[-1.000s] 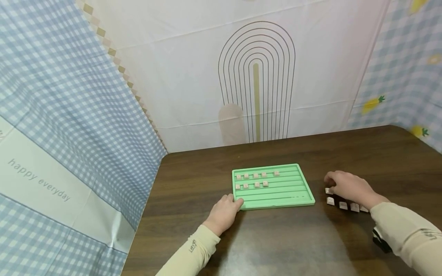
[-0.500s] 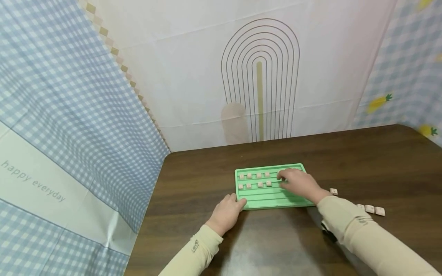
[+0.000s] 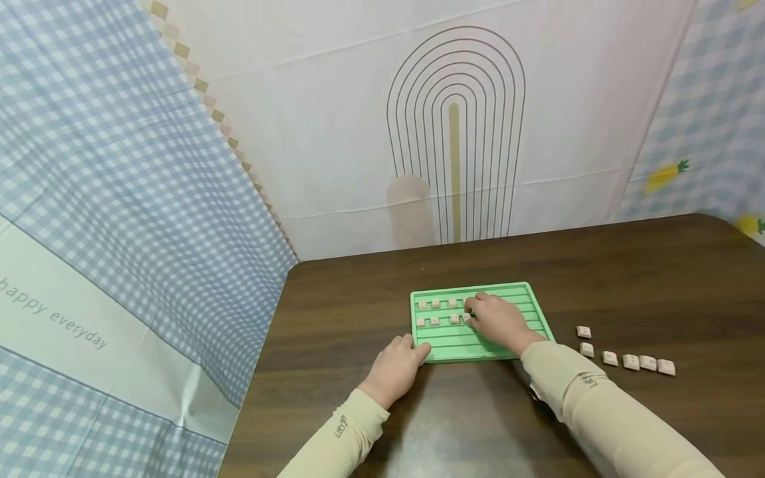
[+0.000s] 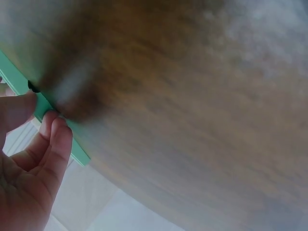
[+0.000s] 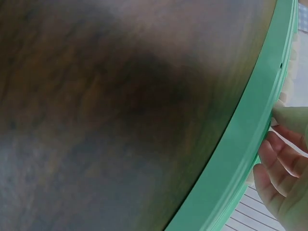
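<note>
A light green ridged tray [image 3: 478, 352] lies on the table, bearing two rows of small white keycaps [image 3: 435, 303] on its left half. At its near left corner my left hand [image 3: 394, 372] grips the rim, thumb and fingers meeting at the tray edge in the left wrist view. Over the middle of the tray my right hand [image 3: 501, 324] reaches to the end of the second row. Its thumb and index finger pinch a keycap [image 5: 274, 121], mostly hidden by the fingers in the right wrist view. The hand covers part of the top row.
Several loose keycaps [image 3: 630, 362] lie on the dark wooden table [image 3: 335, 305] to the right of the tray, near my right forearm. A white patterned cloth [image 3: 335, 133] hangs behind the table, and a blue checked curtain [image 3: 149, 166] hangs at the left.
My right hand has moved left from the loose keycaps on the table to the tray, then on toward the second row's end. The left hand keeps its grip at the corner.
</note>
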The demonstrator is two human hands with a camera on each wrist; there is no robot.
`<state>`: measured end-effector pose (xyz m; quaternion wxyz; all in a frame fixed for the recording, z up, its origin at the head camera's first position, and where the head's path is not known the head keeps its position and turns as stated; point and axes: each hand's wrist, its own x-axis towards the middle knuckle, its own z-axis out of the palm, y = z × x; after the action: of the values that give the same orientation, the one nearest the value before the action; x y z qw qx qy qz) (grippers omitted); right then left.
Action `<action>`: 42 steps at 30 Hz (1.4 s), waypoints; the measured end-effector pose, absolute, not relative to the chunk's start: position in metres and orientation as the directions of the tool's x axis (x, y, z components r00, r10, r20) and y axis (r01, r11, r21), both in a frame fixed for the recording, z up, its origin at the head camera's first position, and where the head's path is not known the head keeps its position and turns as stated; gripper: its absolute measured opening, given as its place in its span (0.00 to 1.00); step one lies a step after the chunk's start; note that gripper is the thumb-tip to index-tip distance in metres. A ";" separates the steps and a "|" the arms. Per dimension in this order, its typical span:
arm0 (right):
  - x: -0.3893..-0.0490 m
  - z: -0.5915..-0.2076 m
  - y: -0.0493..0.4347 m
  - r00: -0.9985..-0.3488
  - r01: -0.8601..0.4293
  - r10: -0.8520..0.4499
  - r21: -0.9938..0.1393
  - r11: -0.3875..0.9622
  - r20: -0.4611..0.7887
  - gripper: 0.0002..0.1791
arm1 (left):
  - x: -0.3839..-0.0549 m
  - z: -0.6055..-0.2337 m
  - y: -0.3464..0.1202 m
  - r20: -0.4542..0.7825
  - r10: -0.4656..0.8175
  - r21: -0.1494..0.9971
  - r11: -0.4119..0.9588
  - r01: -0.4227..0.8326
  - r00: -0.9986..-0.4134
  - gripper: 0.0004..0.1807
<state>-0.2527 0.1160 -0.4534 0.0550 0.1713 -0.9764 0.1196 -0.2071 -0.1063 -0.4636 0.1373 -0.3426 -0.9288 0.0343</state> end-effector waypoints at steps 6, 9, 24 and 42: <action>-0.250 -0.452 0.122 -0.944 -0.324 -0.301 -0.208 0.923 0.137 0.08 | -0.207 -0.464 -0.099 0.207 0.651 -0.149 0.759 0.634 -0.730 0.01; -0.247 -0.448 0.128 -0.944 -0.322 -0.297 -0.201 0.925 0.146 0.07 | -0.207 -0.464 -0.097 0.200 0.654 -0.144 0.756 0.639 -0.729 0.01; -0.213 -0.418 0.257 -0.984 -0.177 -0.169 -0.268 0.947 0.054 0.07 | -0.206 -0.460 -0.108 0.175 0.630 -0.122 0.777 0.618 -0.757 0.02; -0.191 -0.446 0.302 -0.988 -0.098 -0.127 -0.272 0.957 -0.091 0.08 | -0.204 -0.457 -0.103 0.172 0.624 -0.103 0.781 0.616 -0.762 0.02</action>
<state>-0.1913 0.3024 -0.4465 -0.0536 0.0569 -0.9878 0.1346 -0.2038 -0.1025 -0.4574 0.0988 -0.3304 -0.9384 0.0200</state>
